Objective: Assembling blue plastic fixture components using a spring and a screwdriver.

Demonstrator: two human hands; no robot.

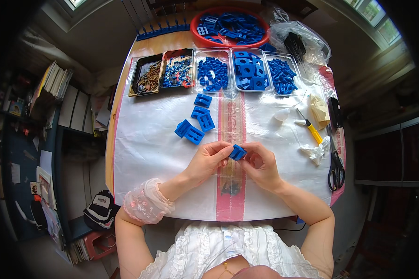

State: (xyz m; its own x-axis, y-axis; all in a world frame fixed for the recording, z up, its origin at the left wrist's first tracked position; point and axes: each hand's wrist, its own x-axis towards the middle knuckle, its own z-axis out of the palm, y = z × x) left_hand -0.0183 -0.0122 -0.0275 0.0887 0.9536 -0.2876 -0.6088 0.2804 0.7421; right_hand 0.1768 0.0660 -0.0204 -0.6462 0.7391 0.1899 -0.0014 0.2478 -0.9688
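A small blue plastic part (238, 152) is held between my two hands above the middle of the table. My left hand (208, 158) pinches its left side with thumb and fingertips. On its other side my right hand (260, 162) grips it the same way, so the fingers hide part of it. Several similar blue plastic pieces with slots (193, 135) lie loose just beyond my left hand. Whether anything smaller sits in my fingertips, I cannot make out.
Across the far side stand a black tray of brass-coloured screws (149, 76), a tray of small mixed parts (177, 69), and clear trays of blue parts (212, 73). Behind is a red basin (195, 37). At right lie a yellow-handled screwdriver (314, 133) and black scissors (336, 172).
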